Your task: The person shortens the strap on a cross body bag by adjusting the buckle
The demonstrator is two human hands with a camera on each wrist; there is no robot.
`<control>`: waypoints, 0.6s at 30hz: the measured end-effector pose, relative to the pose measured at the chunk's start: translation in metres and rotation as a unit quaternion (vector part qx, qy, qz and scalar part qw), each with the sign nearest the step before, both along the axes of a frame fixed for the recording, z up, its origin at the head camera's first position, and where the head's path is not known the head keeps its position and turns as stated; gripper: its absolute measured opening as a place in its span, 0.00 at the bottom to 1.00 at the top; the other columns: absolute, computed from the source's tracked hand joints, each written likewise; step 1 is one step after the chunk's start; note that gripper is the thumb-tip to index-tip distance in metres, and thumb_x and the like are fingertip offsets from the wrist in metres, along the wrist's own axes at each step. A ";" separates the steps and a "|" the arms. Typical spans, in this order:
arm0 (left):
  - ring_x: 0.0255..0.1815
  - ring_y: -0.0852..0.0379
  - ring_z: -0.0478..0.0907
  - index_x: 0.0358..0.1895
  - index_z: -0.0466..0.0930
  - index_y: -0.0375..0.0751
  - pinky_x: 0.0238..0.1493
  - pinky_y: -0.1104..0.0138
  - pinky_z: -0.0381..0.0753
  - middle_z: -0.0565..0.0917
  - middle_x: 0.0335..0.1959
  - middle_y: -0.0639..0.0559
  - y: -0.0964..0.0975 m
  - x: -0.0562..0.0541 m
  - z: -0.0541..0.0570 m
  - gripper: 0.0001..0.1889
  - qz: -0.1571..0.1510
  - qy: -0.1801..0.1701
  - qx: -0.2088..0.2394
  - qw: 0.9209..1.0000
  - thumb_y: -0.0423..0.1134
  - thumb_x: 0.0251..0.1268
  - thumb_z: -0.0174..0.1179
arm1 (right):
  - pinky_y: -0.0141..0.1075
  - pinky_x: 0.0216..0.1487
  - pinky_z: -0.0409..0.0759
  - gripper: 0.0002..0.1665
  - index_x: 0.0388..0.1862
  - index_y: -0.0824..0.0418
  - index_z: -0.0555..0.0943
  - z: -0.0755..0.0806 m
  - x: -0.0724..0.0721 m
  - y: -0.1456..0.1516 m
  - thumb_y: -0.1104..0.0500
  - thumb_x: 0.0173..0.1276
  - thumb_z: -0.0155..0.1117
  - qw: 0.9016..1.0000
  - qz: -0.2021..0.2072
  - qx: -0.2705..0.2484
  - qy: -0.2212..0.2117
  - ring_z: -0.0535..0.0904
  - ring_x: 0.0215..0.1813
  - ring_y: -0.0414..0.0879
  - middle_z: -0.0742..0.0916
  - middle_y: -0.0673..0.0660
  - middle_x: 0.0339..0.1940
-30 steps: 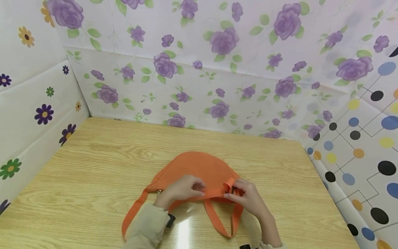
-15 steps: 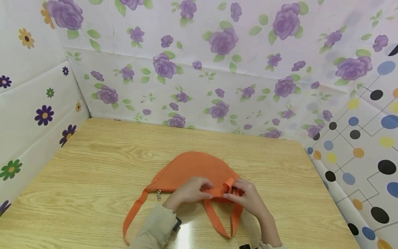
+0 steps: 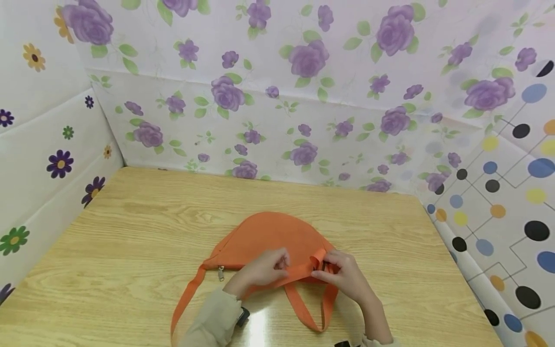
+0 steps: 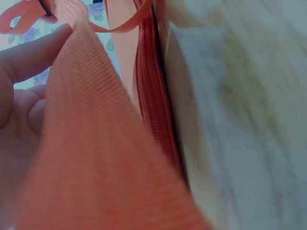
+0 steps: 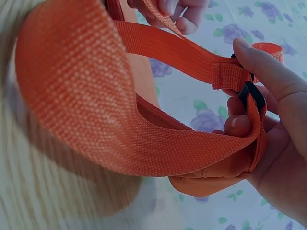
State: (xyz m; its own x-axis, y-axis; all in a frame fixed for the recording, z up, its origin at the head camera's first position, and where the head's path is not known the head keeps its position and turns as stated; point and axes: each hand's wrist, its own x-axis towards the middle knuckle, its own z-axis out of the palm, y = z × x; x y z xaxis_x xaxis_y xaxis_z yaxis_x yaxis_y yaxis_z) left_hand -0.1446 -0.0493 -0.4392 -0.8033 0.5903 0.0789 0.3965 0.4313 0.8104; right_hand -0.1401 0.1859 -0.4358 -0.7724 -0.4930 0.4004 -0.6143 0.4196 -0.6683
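An orange waist bag (image 3: 273, 231) lies on the table with its rounded side away from me. My left hand (image 3: 260, 270) pinches the orange webbing strap (image 4: 96, 139) between thumb and fingers, in front of the bag's middle. At the bag's right end, my right hand (image 3: 347, 277) holds the black strap adjuster (image 5: 252, 95) between thumb and fingers. A short strap end (image 5: 269, 48) curls up beside the thumb. Below the hands, a strap loop (image 3: 303, 308) hangs toward me. A metal zipper pull (image 3: 221, 273) shows at the bag's left end.
The wood-grain table (image 3: 151, 231) extends around the bag. Behind it stands a white wall covering with purple roses (image 3: 303, 154). Flowered sheeting (image 3: 60, 164) borders the left side, dotted sheeting (image 3: 498, 212) the right. Another strap length (image 3: 186, 303) trails toward the front left.
My left hand slid right along the strap toward the right hand, then came back slightly left, with the strap stretched between them. My right hand stays in place. The zipper pull came into fuller view.
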 end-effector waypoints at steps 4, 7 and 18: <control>0.29 0.63 0.69 0.29 0.72 0.41 0.33 0.70 0.70 0.73 0.25 0.59 -0.003 0.001 -0.002 0.06 -0.014 -0.017 0.005 1.000 0.26 0.57 0.57 | 0.27 0.19 0.63 0.09 0.28 0.52 0.78 0.000 0.002 0.000 0.57 0.50 0.71 1.000 -0.007 0.006 -0.007 0.63 0.22 0.35 0.73 0.42 0.22; 0.30 0.64 0.70 0.28 0.75 0.42 0.35 0.69 0.71 0.74 0.26 0.59 -0.005 0.002 -0.003 0.07 -0.020 -0.022 0.004 1.000 0.26 0.58 0.55 | 0.27 0.19 0.63 0.10 0.27 0.53 0.78 0.003 0.005 -0.001 0.60 0.48 0.72 1.000 -0.009 0.006 -0.005 0.63 0.21 0.39 0.73 0.44 0.21; 0.14 0.55 0.67 0.31 0.75 0.37 0.16 0.70 0.69 0.75 0.26 0.52 -0.023 0.010 0.000 0.05 0.005 -0.150 0.080 0.985 0.26 0.62 0.51 | 0.28 0.21 0.63 0.10 0.26 0.59 0.79 0.029 0.018 -0.008 0.66 0.46 0.72 1.000 0.010 0.004 -0.018 0.65 0.21 0.48 0.74 0.54 0.20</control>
State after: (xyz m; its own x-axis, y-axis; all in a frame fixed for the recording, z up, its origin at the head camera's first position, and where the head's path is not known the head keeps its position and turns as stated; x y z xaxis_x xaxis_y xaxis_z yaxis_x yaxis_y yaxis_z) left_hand -0.1345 -0.0722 -0.4391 -0.8098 0.5823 -0.0718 0.1255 0.2913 0.9484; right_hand -0.1221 0.1779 -0.4071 -0.7766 -0.5110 0.3684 -0.5979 0.4136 -0.6867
